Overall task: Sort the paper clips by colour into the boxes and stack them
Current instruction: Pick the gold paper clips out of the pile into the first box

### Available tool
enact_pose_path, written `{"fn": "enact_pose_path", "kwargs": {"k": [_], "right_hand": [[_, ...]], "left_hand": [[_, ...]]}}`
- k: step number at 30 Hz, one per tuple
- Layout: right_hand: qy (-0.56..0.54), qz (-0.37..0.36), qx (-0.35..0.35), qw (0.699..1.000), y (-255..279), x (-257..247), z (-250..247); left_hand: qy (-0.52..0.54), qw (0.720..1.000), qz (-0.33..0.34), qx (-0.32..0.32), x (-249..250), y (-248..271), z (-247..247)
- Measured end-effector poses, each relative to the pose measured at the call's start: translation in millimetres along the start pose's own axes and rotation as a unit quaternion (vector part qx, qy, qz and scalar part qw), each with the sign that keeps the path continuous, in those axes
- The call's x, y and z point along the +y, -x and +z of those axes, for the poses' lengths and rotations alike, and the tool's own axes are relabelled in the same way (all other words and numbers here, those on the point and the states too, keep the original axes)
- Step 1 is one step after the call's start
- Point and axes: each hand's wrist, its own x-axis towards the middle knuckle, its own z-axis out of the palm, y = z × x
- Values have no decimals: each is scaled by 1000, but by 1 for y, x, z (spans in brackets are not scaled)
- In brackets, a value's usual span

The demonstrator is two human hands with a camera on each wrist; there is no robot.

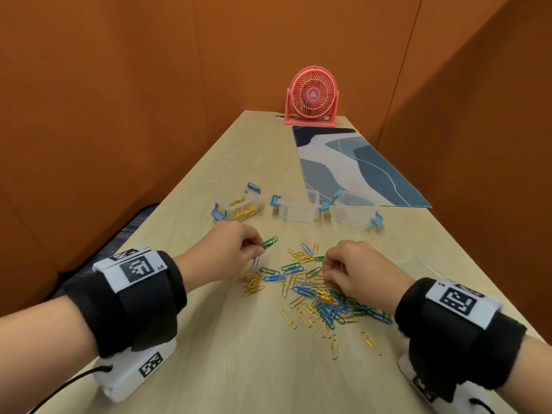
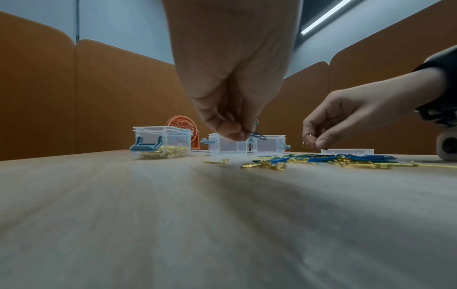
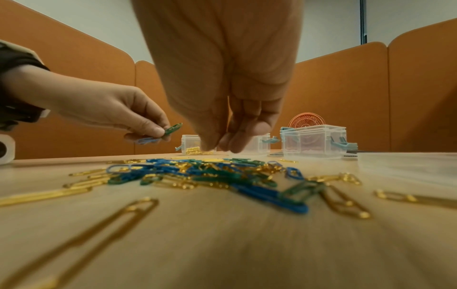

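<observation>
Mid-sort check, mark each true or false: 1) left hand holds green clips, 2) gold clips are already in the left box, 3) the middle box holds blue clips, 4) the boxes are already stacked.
1) True: the left hand pinches green clips, plus a blue one below.
2) True: the left box holds gold clips.
3) False: the middle box looks empty.
4) False: all three, including the right box, stand side by side on the table.

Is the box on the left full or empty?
Partly filled: the left box has gold clips lying across its bottom, with space above.
</observation>
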Motion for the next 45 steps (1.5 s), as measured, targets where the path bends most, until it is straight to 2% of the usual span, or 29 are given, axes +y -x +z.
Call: {"fn": "enact_pose_path", "kwargs": {"k": [5,8,10,13,16,21,26,32,36,39,41,42,43,44,45], "right_hand": [[-45,7,39,998,1,-2,-1],[-40,25,46,998,0,1,-1],[-25,42,32,998,0,3,0],[-2,66,-2,998,0,3,0],[11,76,-23,997,2,4,1],[-10,57,-28,998,8,6,-2],[-39,27,-4,999,9,3,-4],[-112,-16,-2,994,11,-5,-3],[-106,-60,-20,992,13,-8,-3],[-98,-84,-1,992,15,-10,-3],[-113,-104,24,988,16,-11,-4],[-126,-117,37,984,17,-12,-4],[-141,-130,50,980,18,-13,-4],[-154,-144,63,975,19,-14,-4],[-165,-158,76,971,19,-16,-4]], "left_hand": [[60,998,0,-33,5,-1,-1],[-49,999,-5,-3,-4,-10,-3],[-136,990,-10,-46,-13,-15,-2],[-177,975,21,-136,-15,-17,-1],[-175,971,69,-146,-11,-15,-3],[-111,980,101,-130,-19,5,-11],[-64,982,65,-165,-25,22,-14],[-40,990,67,-121,-14,18,-5],[-100,982,78,-139,-6,20,-2],[-129,976,72,-158,-2,20,-4],[-57,987,33,-149,0,18,-6],[26,989,-5,-143,2,17,-8],[139,978,-52,-148,6,16,-11],[257,947,-102,-164,11,15,-12],[359,902,-151,-188,18,15,-14]]}}
